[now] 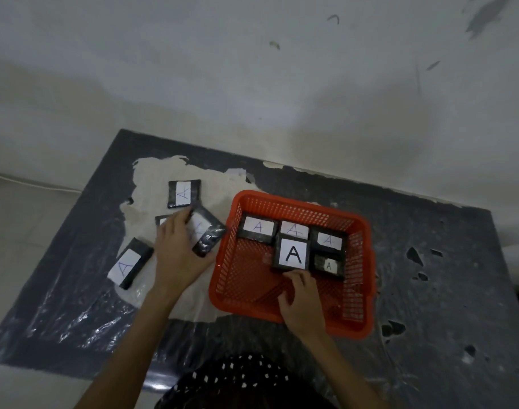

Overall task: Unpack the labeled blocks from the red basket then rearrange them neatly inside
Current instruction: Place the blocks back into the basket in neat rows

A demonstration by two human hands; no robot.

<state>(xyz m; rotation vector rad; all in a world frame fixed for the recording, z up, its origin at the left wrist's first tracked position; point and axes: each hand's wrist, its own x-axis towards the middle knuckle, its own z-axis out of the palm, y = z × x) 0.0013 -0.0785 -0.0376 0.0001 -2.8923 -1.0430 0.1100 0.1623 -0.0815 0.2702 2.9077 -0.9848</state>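
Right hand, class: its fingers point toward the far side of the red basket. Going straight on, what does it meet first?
The right hand would meet the bold-A block first; its fingertips already look to be at that block's near edge.

Plain indoor room, likely a home or makeshift workspace; exact kind unclear.
Bare whitish wall, scuffed and marked with dark smudges. Table stands against it, its dark covering torn and peeling to pale patches, glossy plastic film wrinkled over part. Pale tiled floor at left. Dim light.
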